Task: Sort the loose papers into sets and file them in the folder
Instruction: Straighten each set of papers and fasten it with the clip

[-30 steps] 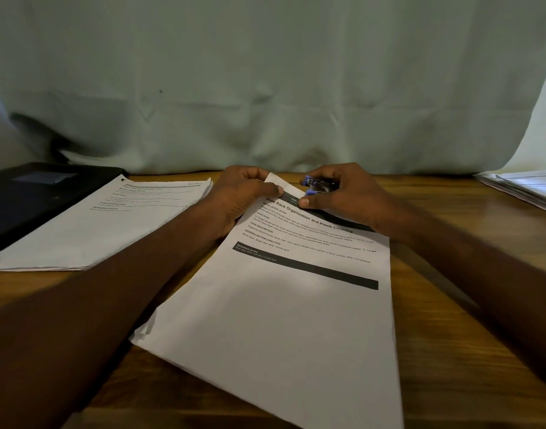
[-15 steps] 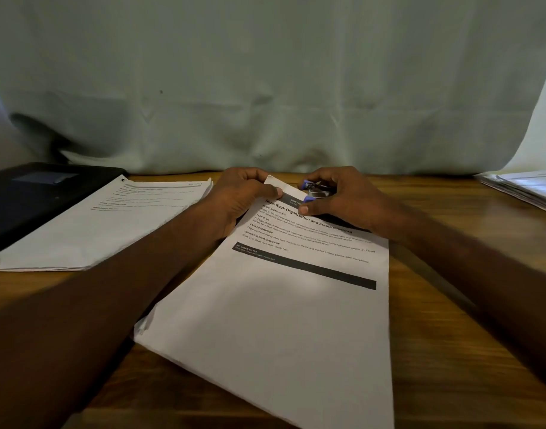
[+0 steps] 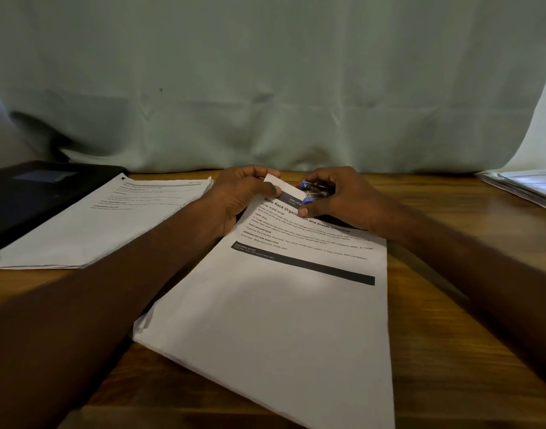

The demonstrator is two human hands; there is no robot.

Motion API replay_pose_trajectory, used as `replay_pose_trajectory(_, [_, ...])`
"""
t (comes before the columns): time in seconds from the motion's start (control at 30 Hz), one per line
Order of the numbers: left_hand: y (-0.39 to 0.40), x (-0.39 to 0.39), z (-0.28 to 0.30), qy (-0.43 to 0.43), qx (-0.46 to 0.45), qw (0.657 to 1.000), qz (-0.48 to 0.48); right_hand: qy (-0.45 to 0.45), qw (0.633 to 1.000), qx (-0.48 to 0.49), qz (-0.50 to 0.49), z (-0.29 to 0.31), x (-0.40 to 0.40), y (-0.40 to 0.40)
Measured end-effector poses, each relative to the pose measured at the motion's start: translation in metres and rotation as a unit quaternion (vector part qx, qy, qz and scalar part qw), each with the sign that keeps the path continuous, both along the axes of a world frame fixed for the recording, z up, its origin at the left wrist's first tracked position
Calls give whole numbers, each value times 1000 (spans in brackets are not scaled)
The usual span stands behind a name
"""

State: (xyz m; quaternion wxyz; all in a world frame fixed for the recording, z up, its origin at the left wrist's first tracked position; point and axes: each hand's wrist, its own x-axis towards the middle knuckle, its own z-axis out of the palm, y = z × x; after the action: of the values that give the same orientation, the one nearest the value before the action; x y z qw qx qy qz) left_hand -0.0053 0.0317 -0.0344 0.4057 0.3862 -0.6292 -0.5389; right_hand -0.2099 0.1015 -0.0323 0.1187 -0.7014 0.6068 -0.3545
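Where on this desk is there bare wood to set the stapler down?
Bare table lies right of the centre papers, up to the stack at the far right edge. A narrow strip runs along the cloth backdrop. The left is crowded: paper set overlapping the black folder. Both forearms cross the near wood.

Both forearms reach forward; the left hand [image 3: 239, 193] pinches with thumb and fingers, the right hand [image 3: 340, 199] curls closed, thumb pressing down

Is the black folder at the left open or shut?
Shut, as far as shows: the black folder lies flat with its cover up, a paper set overlapping its near edge. Its left part is out of frame.
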Motion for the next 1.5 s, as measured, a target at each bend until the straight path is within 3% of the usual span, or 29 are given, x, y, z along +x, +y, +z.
replay_pose_trajectory(0.33, [-1, 1, 2, -6, 20, 1000, 4, -2, 1000, 1, 6, -1, 1, -2])
replay_pose_trajectory(0.8, [4, 3, 6, -90, 81, 992, -32, -3, 1000, -20, -1, 1, 0, 0])
replay_pose_trajectory(1.5, [5, 6, 13, -52, 149, 987, -22, -6, 999, -34, 11, -2, 0, -4])
